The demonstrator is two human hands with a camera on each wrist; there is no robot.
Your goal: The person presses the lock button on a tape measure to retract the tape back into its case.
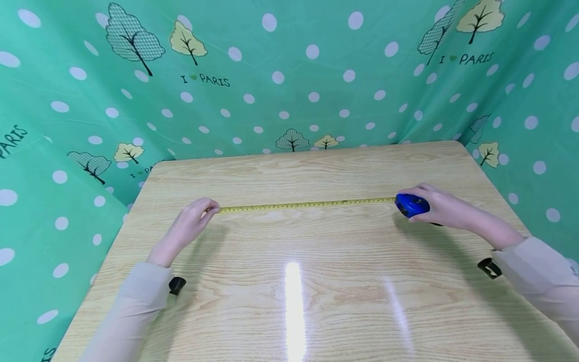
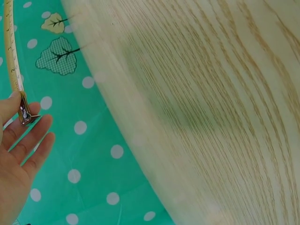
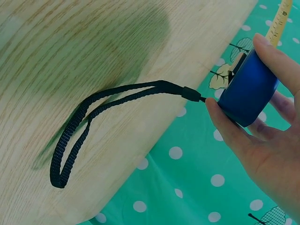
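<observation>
Two hands stretch a yellow tape measure across a wooden table.

In the head view, the left hand pinches the end of the thin yellow measuring tape left of the middle, and the right hand curls around the blue plastic tape case at the right. The tape runs straight between them, low over the pale wooden table. In the left wrist view, at the left edge, the thumb and fingers pinch the small metal hook, the other fingers nearly straight. In the right wrist view, at the right, the fingers wrap the blue case, and its black woven strap lies looped on the table in the middle.
</observation>
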